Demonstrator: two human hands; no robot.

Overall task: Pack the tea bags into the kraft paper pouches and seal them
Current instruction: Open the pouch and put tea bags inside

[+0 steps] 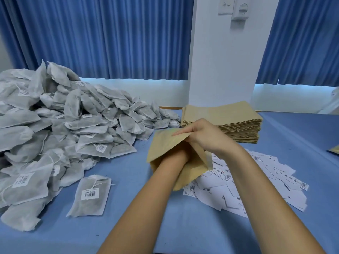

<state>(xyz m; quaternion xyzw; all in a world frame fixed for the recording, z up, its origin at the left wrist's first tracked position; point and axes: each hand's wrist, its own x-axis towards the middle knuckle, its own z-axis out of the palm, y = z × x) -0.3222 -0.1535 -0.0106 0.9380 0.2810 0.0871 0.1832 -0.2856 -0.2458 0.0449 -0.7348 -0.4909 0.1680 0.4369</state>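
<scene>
- Setting: blue curtains and a white pillar behind a table [183, 226] covered in blue cloth.
- Pouch [165, 143]: at centre, raised off the cloth. The right hand [205, 138] pinches its mouth edge at 1 o'clock. The left forearm [165, 164] enters the mouth. The left hand is hidden inside, so its grip cannot be told.
- Supplies: heap [55, 125] of tea bags at 9 o'clock; single tea bag [91, 197] at 8 o'clock, apart from the heap; stack [225, 123] of pouches at 1 o'clock; labels [256, 184] at 4 o'clock.
- Risk: spreading too hard from within may split a seam or crease the paper.
- Risk: the pinch holds one edge only, so the mouth may fall shut once the left hand leaves and block the tea bag.
- Risk: a reach toward 8 o'clock may brush the heap and start a slide.
- Risk: the pouch's lower corner may scatter the labels.
</scene>
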